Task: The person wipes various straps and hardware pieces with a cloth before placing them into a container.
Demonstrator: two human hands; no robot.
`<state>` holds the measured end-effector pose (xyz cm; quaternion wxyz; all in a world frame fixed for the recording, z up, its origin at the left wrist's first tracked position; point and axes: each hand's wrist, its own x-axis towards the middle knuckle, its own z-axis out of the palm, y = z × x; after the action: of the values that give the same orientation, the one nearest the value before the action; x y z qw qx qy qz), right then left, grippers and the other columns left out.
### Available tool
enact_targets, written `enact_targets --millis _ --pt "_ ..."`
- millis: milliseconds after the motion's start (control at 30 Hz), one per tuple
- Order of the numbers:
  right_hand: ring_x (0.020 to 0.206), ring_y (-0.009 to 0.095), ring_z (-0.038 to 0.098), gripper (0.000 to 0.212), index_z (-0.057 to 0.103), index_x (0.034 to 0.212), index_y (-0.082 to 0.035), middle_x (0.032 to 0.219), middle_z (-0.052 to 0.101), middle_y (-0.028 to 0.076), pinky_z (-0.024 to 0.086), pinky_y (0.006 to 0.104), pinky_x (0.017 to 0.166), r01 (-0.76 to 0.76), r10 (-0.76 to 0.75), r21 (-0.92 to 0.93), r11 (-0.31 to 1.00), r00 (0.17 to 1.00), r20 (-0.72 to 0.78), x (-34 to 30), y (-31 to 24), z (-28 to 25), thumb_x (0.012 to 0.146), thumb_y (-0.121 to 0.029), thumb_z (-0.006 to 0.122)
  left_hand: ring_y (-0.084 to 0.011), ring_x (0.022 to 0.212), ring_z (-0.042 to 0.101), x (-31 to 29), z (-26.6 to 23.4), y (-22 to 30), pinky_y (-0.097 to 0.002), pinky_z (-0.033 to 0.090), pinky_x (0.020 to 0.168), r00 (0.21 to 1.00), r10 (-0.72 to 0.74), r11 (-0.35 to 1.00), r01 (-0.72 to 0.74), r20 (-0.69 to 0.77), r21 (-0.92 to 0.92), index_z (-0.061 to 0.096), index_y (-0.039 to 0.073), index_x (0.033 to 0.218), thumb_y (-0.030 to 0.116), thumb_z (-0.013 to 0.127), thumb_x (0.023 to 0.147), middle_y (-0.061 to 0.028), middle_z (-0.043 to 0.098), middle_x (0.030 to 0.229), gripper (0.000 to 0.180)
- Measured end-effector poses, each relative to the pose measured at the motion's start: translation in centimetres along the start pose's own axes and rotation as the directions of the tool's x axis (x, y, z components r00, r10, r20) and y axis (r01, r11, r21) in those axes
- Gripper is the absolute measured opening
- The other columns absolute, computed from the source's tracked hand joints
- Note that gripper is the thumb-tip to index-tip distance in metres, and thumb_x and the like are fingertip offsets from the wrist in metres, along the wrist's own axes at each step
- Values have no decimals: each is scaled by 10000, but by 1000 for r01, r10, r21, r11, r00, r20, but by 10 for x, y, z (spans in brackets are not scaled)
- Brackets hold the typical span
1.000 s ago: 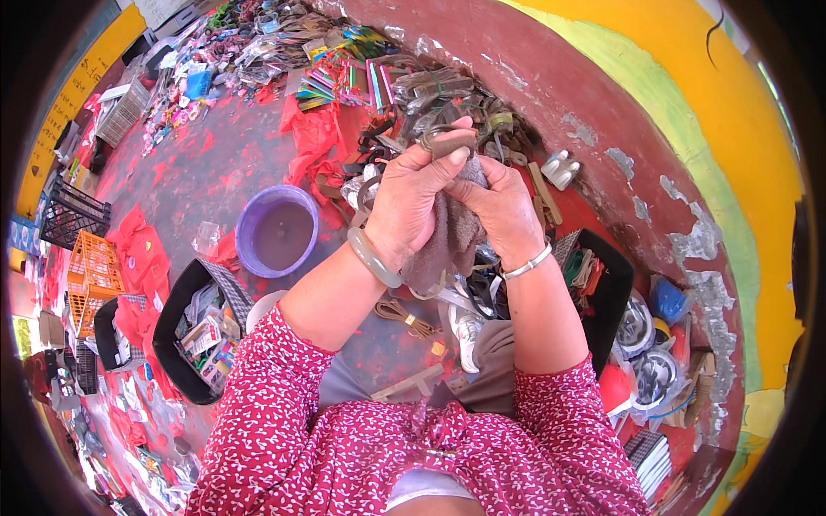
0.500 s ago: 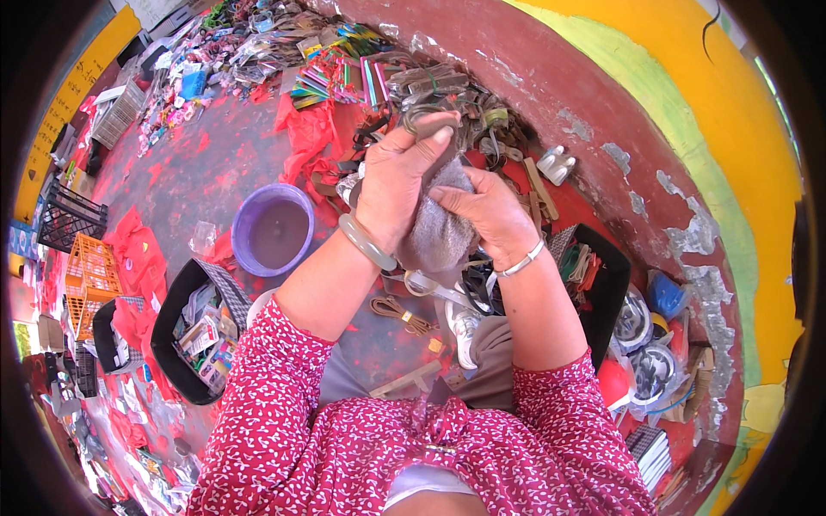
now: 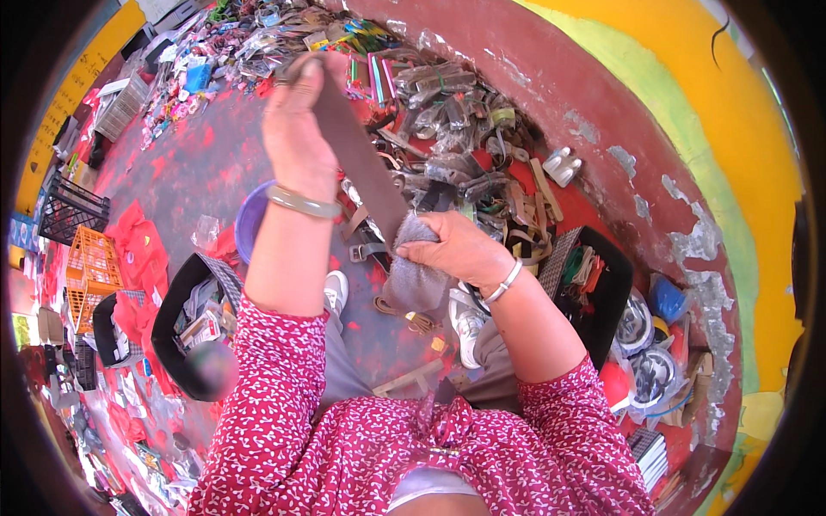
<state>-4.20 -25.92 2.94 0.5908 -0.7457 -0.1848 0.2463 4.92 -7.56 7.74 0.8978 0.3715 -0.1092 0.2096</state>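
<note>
Strap [image 3: 360,142] slanting between the hands: the left hand [image 3: 297,142] has its fingers curled round the upper end, while the right hand [image 3: 460,254], closed in a pinch, grips the cloth [image 3: 413,284] about the lower part. The step appears to be wiping; a further stroke would call for a taut strap. Containers: purple basin [image 3: 247,225], contents hidden; left bin [image 3: 174,363], packets; right bin [image 3: 615,292], red and green bundles.
</note>
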Motion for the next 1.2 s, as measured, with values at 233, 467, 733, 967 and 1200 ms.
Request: enact_targets --millis 233,467,733,967,1200 --pt "802 160 578 236 597 954 -27 850 633 82 450 285 735 20 -4 -339 941 999 45 6 27 -26 770 -174 597 -283 893 571 15 -30 21 -386 469 814 986 -12 1000 13 -168 7 468 -44 1045 104 469 885 -203 556 1022 218" --pt "851 130 577 253 546 1066 1 921 617 46 454 265 761 -126 224 265 956 897 -382 4 94 -123 834 -100 539 -309 952 552 29 -58 21 -428 439 886 964 -246 956 225 -98 -190 411 -53 1078 124 380 916 -236 511 1094 242" --pt "1047 349 512 687 476 1153 56 1100 539 248 408 353 880 -461 193 -463 757 835 -516 21 170 -142 679 -406 659 -310 945 569 13 -32 21 -403 460 869 946 -309 937 320 95 -138 460 -80 1050 85 459 872 -240 541 1071 243" --pt "1164 186 425 573 400 1263 -4 1267 454 113 317 315 976 202 -144 291 935 968 -207 40 48 -50 779 -197 639 -265 872 597 -20 4 3 -365 495 801 831 -521 829 547 195 -114 443 -44 1088 89 501 861 -222 551 1062 269" --pt "830 100 580 148 615 934 -17 861 640 26 435 254 799 -210 166 103 972 928 334 24 28 -22 806 -74 568 -254 891 605 -13 6 31 -351 494 797 887 -403 904 425 226 -54 416 -47 1132 76 473 872 -222 552 1075 293"
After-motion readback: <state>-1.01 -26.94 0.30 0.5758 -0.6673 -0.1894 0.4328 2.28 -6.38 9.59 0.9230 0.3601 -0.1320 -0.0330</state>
